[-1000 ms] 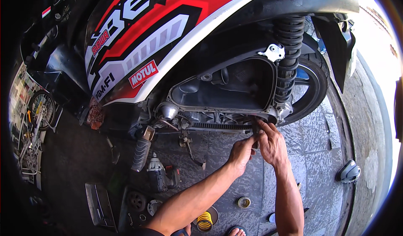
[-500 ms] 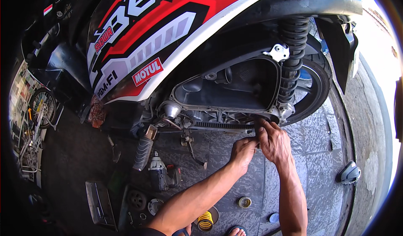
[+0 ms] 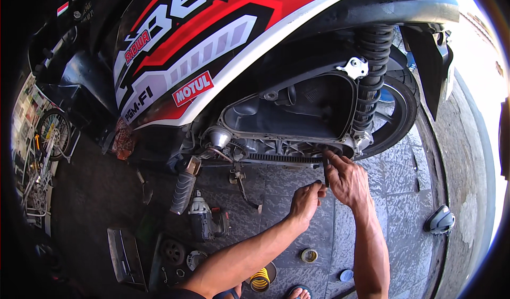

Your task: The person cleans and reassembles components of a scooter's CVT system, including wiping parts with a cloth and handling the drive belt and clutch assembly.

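Observation:
A red, white and black scooter (image 3: 228, 30) has its side casing (image 3: 287, 118) uncovered, with a toothed belt (image 3: 276, 158) along the lower edge. My right hand (image 3: 346, 179) is at that casing’s lower rear, fingers closed on a dark, narrow tool (image 3: 326, 174), whose far end is hidden. Just left and below it, my left hand (image 3: 308, 203) has curled fingers and a raised thumb near the tool’s lower end; whatever it holds is hidden. The rear shock spring (image 3: 374, 54) stands above my right hand.
An impact wrench (image 3: 202, 219), metal tray (image 3: 125, 259), parts tray (image 3: 164, 262), yellow spring (image 3: 259, 279), small tins (image 3: 309, 255) and black plastic piece (image 3: 440, 219) lie on the tiled floor (image 3: 404, 230). A footpeg (image 3: 183, 187) and stand (image 3: 241, 192) jut out. A bicycle (image 3: 50, 139) is at left.
My left hand has dropped a little, its thumb now apart from my right hand. My right hand stays at the casing. The scooter sits slightly farther right in the view.

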A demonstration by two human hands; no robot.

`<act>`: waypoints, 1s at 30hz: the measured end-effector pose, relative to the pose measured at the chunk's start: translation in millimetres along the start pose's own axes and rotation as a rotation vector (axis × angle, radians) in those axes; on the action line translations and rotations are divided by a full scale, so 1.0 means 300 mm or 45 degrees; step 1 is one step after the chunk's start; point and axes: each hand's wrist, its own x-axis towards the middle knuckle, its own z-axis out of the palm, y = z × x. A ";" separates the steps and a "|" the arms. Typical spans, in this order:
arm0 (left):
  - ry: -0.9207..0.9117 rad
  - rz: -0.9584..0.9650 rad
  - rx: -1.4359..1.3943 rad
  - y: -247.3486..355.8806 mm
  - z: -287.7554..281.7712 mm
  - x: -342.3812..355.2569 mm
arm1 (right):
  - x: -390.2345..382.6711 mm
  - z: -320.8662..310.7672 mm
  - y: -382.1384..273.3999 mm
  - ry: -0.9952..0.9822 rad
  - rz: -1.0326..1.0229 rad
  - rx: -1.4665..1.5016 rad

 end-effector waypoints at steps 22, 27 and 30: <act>-0.263 -0.289 1.106 -0.129 -0.653 -0.777 | -0.134 -0.085 0.067 -0.143 0.110 1.072; 0.188 0.059 1.009 -0.293 -0.913 -1.033 | -0.219 -0.159 0.022 -0.133 0.136 0.829; 0.414 -0.107 0.927 -0.353 -0.998 -1.159 | -0.249 -0.204 -0.016 -0.124 -0.001 0.405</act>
